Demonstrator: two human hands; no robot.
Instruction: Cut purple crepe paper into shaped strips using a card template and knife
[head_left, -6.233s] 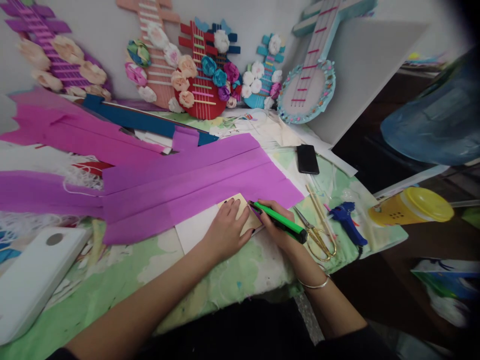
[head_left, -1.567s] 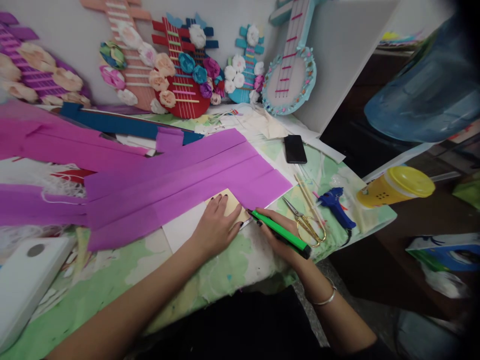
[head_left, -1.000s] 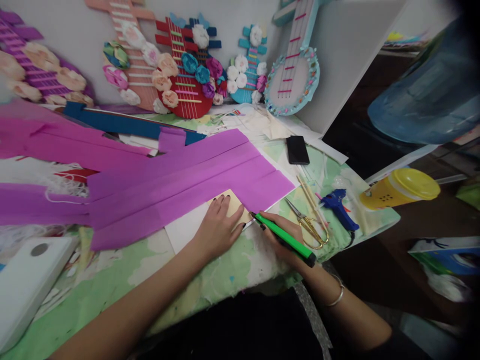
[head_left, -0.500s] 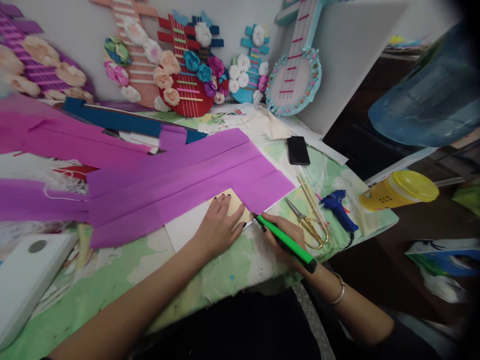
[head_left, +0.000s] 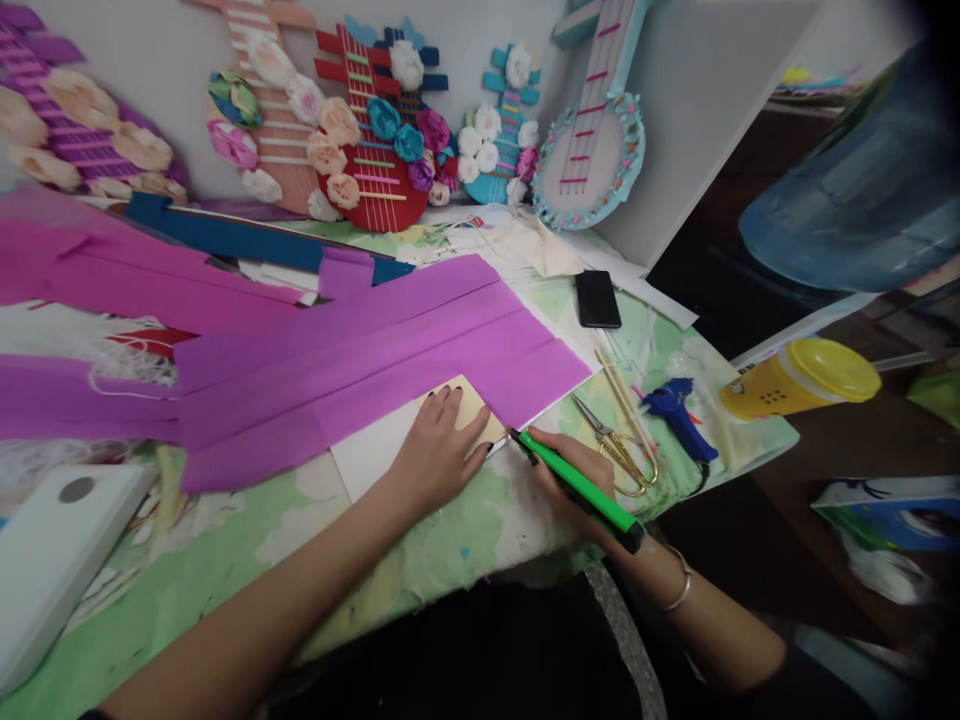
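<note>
My left hand (head_left: pixel 439 450) lies with its fingers spread on a small pale yellow card (head_left: pixel 470 400), pressing it against a white sheet (head_left: pixel 367 455) and purple crepe paper (head_left: pixel 420 350). In my right hand (head_left: pixel 574 475) is a green utility knife (head_left: pixel 581 482), gripped with the fingers wrapped round it. Its tip touches the card's lower right corner, near my left thumb. Gold-handled scissors (head_left: pixel 619 445) lie just right of my right hand, with thin wooden sticks (head_left: pixel 624 400) beside them.
A blue glue gun (head_left: pixel 682 418) and a yellow lidded cup (head_left: pixel 799 380) are at the right. A black phone (head_left: pixel 598 299) lies further back. Flower-decorated paper instruments (head_left: pixel 375 170) lean on the wall. At the left are magenta paper (head_left: pixel 135 265) and a white box (head_left: pixel 67 560).
The rear end of the green knife has swung slightly down and right with my right hand. My left hand has stayed in place on the card.
</note>
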